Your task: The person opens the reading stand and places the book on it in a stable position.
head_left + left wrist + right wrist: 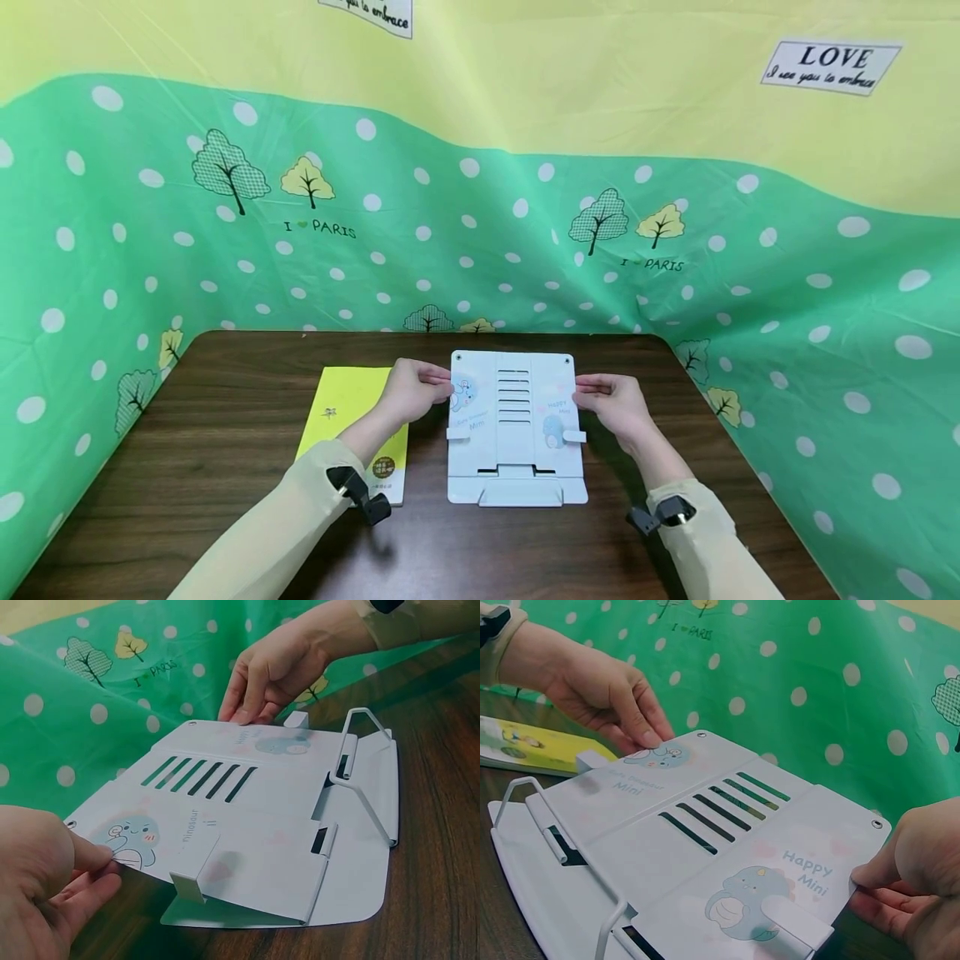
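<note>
A white book stand (513,417) with slots and blue dinosaur prints stands on the table between both hands. Its slotted back panel (202,795) is tilted up from the flat base (371,889), and a wire bracket (358,772) rises at the front. My left hand (412,390) pinches the panel's left edge between thumb and fingers. On the opposite edge, my right hand (617,406) pinches it the same way, thumb on top, in the right wrist view near the "Happy Mini" print (806,870). Small page clips (799,926) stick out at both sides.
A yellow book (352,408) lies on the dark wooden table (225,433) left of the stand, partly under the left forearm. A green and yellow patterned cloth (480,233) hangs behind the table and along both sides.
</note>
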A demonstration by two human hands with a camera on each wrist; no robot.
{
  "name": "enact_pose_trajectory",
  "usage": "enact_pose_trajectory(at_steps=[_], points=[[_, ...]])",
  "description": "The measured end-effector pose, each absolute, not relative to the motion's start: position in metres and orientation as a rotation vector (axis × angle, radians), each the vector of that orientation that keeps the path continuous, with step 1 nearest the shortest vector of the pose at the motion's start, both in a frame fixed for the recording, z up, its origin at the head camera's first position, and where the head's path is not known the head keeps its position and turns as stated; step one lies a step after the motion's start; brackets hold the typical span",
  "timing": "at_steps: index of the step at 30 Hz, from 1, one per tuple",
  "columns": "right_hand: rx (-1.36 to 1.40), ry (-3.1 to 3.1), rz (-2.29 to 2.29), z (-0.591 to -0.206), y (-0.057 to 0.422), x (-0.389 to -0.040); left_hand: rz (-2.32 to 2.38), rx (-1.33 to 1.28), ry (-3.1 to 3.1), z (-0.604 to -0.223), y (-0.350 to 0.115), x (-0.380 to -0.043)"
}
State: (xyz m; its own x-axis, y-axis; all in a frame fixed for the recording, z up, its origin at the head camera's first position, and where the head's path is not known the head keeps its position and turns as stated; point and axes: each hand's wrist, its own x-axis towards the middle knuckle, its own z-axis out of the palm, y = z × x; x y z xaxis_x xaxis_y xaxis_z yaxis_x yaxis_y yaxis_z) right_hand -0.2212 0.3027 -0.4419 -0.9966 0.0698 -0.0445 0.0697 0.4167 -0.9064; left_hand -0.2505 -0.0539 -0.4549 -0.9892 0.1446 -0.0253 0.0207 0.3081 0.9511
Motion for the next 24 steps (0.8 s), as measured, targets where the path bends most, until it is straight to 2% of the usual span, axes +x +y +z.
enact_pose_trajectory(at_steps=[24], points=[[-0.123, -2.578, 1.605, -0.431, 0.302, -0.2, 1.755, 0.283, 2.577, -0.44, -0.056, -0.232]])
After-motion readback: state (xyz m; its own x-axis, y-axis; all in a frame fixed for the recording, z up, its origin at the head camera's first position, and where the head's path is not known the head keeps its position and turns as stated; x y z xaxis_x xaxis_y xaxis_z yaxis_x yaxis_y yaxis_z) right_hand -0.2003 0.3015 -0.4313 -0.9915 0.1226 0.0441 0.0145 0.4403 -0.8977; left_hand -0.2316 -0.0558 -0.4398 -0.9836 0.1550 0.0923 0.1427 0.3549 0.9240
